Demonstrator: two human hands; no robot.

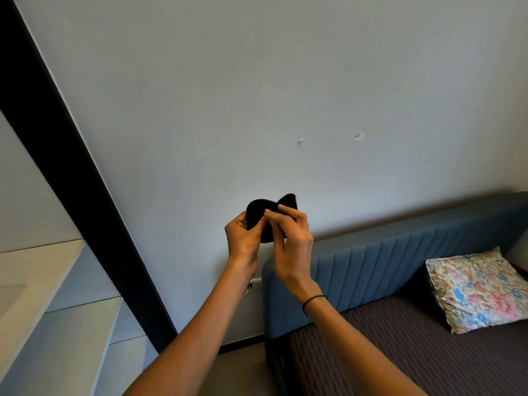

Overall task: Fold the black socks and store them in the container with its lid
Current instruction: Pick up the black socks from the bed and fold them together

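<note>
I hold a bundle of black socks (pixel 261 208) up in the air in front of the pale wall, with both arms stretched out. My left hand (pixel 242 237) grips the bundle's left side from below. My right hand (pixel 291 234) pinches the top and right of the bundle with fingertips; a black band circles that wrist. A pointed end of sock sticks up at the upper right of the bundle. Much of the bundle is hidden behind my fingers. No container or lid is in view.
A bed with a blue padded headboard (pixel 385 264) and a dark striped cover (pixel 400 352) lies at the lower right, with a floral pillow (pixel 474 290) on it. White shelves (pixel 57 304) and a black frame (pixel 71 167) stand at the left. A wall socket (pixel 253 284) sits below my hands.
</note>
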